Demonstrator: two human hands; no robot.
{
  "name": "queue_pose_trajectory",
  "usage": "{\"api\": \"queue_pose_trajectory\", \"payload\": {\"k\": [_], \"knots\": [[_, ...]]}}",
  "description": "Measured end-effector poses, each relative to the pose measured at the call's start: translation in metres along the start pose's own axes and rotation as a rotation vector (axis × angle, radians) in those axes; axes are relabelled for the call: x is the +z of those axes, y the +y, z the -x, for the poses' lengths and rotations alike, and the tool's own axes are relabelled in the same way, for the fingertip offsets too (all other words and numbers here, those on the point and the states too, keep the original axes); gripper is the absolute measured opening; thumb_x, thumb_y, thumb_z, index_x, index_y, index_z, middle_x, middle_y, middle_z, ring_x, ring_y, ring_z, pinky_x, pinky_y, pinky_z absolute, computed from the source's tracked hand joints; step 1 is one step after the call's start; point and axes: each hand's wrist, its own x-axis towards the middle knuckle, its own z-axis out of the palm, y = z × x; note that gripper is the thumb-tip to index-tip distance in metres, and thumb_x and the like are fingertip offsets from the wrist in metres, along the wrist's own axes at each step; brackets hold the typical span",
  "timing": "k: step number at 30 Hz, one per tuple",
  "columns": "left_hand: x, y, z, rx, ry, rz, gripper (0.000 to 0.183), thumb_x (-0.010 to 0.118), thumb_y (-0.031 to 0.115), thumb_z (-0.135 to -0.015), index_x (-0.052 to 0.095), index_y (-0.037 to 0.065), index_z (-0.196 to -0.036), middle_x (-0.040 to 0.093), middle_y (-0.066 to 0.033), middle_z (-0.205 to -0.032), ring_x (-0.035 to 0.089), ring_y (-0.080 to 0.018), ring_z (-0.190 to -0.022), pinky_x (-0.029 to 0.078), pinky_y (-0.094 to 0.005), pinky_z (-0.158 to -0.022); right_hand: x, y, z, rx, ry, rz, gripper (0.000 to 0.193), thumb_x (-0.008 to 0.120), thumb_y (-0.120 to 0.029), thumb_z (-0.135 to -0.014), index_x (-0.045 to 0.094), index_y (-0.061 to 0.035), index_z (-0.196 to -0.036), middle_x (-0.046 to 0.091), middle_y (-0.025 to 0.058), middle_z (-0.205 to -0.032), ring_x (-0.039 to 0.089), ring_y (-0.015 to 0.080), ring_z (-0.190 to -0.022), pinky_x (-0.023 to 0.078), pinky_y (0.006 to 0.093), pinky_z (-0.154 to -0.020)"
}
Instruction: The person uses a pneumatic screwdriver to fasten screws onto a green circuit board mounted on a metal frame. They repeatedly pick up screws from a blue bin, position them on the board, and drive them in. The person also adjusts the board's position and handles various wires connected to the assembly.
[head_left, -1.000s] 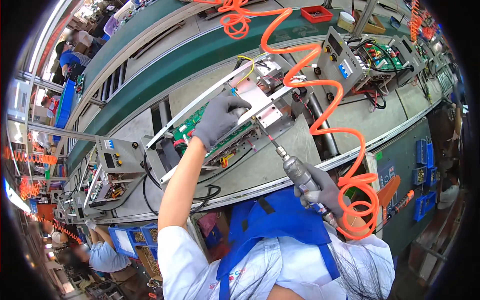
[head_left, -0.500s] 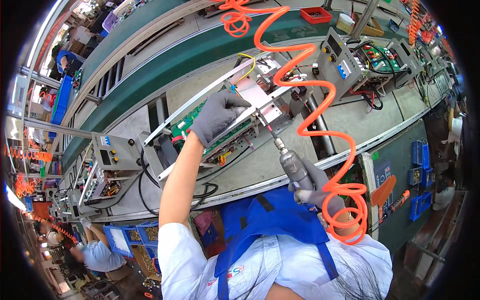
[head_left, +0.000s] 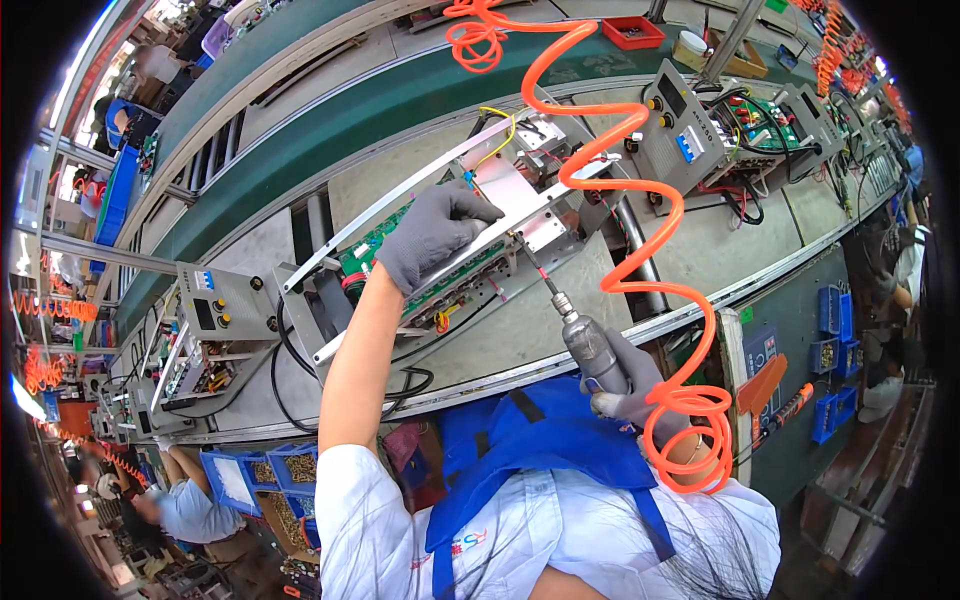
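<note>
My left hand (head_left: 435, 235), in a grey glove, is closed over the light metal rail (head_left: 485, 238) along the near side of an open electrical unit, its thumb and forefinger close to a bare metal plate (head_left: 510, 195). Under that hand lies a green circuit board (head_left: 440, 293). My right hand (head_left: 632, 375), gloved too, grips an air screwdriver (head_left: 588, 345) from below. The driver's long bit (head_left: 538, 268) points up and left, its tip at the rail just right of my left fingers. Whether a screw sits at the tip is too small to tell.
An orange coiled hose (head_left: 640, 200) loops down past the driver to my right forearm. More grey units (head_left: 672, 125) stand along the conveyor, one (head_left: 225, 305) to the left. Blue bins (head_left: 270, 470) of small parts sit lower left, beside a co-worker (head_left: 195, 505).
The driver and my right hand have shifted slightly, and the orange hose has swung a little to the right. My left hand keeps its place on the rail.
</note>
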Motion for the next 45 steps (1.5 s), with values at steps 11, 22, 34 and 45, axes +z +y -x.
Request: {"api": "queue_pose_trajectory", "payload": {"k": [11, 22, 34, 45], "knots": [[0.000, 0.006, 0.002, 0.000, 0.007, 0.016, 0.036, 0.059, 0.001, -0.071, 0.073, -0.001, -0.104, 0.064, -0.0061, -0.086, 0.053, -0.0113, -0.073, 0.043, -0.0258, -0.067, 0.003, -0.006, 0.001, -0.009, 0.005, 0.090, 0.083, 0.068, -0.014, -0.063, 0.040, -0.0036, -0.140, 0.061, 0.0076, -0.085, 0.060, 0.0147, -0.071, 0.051, 0.0309, -0.063], [-0.002, 0.004, 0.000, 0.004, -0.012, -0.032, 0.029, 0.060, 0.004, -0.075, 0.073, -0.001, -0.101, 0.069, -0.0092, -0.095, 0.062, -0.0134, -0.083, 0.049, -0.0264, -0.077, 0.011, -0.011, 0.007, 0.043, -0.051, -0.162, 0.087, 0.074, -0.032, -0.066, 0.037, -0.0022, -0.140, 0.063, 0.0131, -0.086, 0.065, 0.0197, -0.065, 0.053, 0.0310, -0.060], [0.001, 0.004, 0.001, 0.020, -0.001, 0.012, 0.028, 0.060, 0.003, -0.074, 0.074, 0.000, -0.098, 0.069, -0.0086, -0.093, 0.062, -0.0130, -0.083, 0.049, -0.0257, -0.078, 0.002, 0.000, -0.002, 0.004, -0.139, -0.306, 0.084, 0.070, -0.031, -0.072, 0.035, -0.0021, -0.143, 0.060, 0.0099, -0.087, 0.061, 0.0145, -0.062, 0.050, 0.0279, -0.057], [-0.050, -0.003, 0.037, -0.159, 0.193, 0.941, 0.043, 0.040, -0.008, -0.090, 0.043, -0.014, -0.132, 0.052, -0.0223, -0.126, 0.062, -0.0265, -0.104, 0.054, -0.0301, -0.095, 0.011, -0.003, 0.006, 0.010, -0.134, -0.267, 0.082, 0.071, -0.017, -0.071, 0.035, -0.0025, -0.143, 0.060, 0.0075, -0.088, 0.059, 0.0129, -0.068, 0.050, 0.0278, -0.060]]}}
